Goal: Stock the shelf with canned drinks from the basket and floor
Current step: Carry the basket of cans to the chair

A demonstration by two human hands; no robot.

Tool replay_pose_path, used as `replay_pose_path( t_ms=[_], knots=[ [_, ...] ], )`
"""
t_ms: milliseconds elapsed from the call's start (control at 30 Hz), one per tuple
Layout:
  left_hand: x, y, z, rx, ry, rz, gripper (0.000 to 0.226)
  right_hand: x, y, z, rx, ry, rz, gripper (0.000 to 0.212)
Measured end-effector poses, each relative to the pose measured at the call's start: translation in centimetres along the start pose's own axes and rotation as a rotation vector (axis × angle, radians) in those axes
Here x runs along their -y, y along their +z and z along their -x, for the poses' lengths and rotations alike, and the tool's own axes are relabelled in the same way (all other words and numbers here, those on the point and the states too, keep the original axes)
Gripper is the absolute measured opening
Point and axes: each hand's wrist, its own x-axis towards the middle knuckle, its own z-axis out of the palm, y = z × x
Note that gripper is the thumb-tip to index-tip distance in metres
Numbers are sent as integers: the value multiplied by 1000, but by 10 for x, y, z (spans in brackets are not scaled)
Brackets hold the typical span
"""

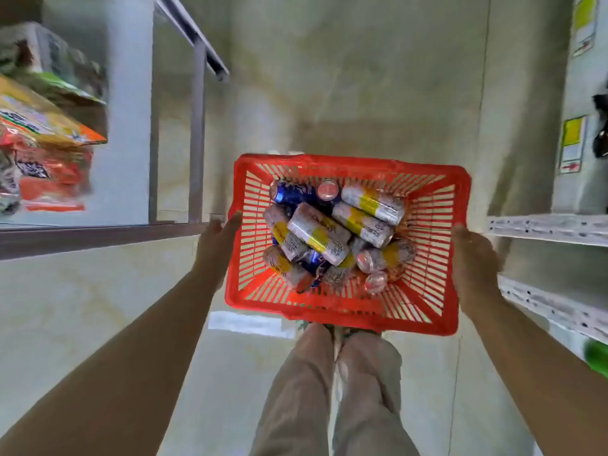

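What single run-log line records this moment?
left grip: flat against basket left wall | right grip: at right rim | cans: piled inside | shelf: to right

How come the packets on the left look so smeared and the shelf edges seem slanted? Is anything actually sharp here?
Head view: the snack packets are streaked, apparently by motion blur; the wide-angle lens splays the edges of the white shelf outward; the cans in the red basket are soft too, their labels unreadable; the light is even, without hard shadows.

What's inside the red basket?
Piled drinks: mostly white-and-yellow cans, a blue can at the far-left corner. The pile covers the floor of the basket; anything beneath is hidden.
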Motion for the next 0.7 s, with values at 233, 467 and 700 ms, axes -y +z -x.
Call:
replay_pose_path(
  t_ms=[233,467,700],
  knots=[
    [26,17,-54,4,-44,-30,47,-20,30,-34,-154,170,-81,69],
    [26,20,-65,-51,-51,-62,51,-24,16,-55,54,209,-85,67],
    [15,5,-33,-134,-66,-68,39,4,-19,-37,70,148,-110,56]
  ],
)
